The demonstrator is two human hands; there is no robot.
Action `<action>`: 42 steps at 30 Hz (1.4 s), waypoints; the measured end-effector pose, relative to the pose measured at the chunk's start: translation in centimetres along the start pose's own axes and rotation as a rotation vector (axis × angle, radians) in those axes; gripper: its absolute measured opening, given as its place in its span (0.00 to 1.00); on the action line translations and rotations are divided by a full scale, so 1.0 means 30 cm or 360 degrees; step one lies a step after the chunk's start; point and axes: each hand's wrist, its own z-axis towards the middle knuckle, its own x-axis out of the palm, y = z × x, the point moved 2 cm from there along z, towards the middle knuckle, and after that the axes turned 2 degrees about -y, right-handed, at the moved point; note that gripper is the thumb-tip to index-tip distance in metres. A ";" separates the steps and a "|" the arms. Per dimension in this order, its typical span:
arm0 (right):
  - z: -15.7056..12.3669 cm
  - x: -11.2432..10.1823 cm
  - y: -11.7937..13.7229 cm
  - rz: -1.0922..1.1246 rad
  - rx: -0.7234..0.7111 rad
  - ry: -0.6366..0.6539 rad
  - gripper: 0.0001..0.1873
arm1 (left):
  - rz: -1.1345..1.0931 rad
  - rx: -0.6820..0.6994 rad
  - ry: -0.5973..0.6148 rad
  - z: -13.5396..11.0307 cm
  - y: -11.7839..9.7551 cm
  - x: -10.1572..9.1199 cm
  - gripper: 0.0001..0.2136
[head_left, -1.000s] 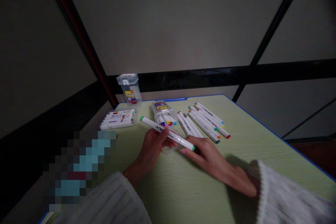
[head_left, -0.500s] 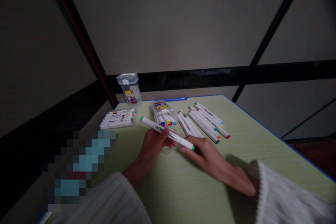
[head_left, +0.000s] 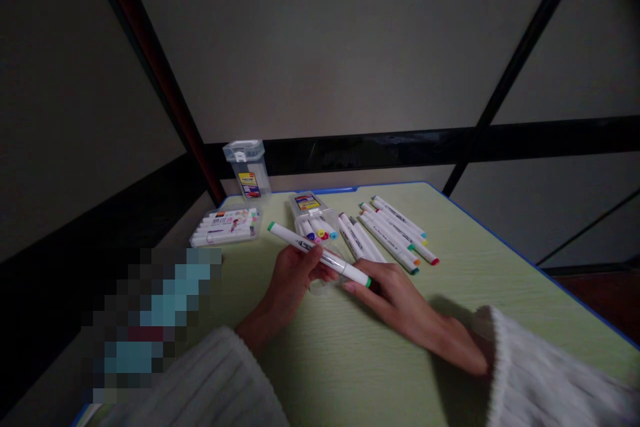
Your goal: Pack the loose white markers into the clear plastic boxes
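A white marker with green ends is held slantwise just above the light green table. My left hand grips its middle with thumb and fingers. My right hand lies low over the table, its fingertips pinching the marker's near green end. Just behind the marker lies a clear marker box on its side, with coloured caps showing at its mouth.
A row of several white markers lies to the right of the box. A flat pack of markers sits at the back left, and an upright clear box stands behind it. The table's blue edge runs along the right.
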 end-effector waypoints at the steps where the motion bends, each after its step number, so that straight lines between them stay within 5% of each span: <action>1: 0.000 -0.001 0.001 -0.0001 0.0005 -0.0002 0.16 | -0.0003 0.0000 -0.0006 0.001 0.001 -0.001 0.17; 42: -0.003 0.012 -0.009 0.0016 0.0007 0.0073 0.24 | -0.0028 0.0020 0.0104 -0.001 0.002 -0.008 0.18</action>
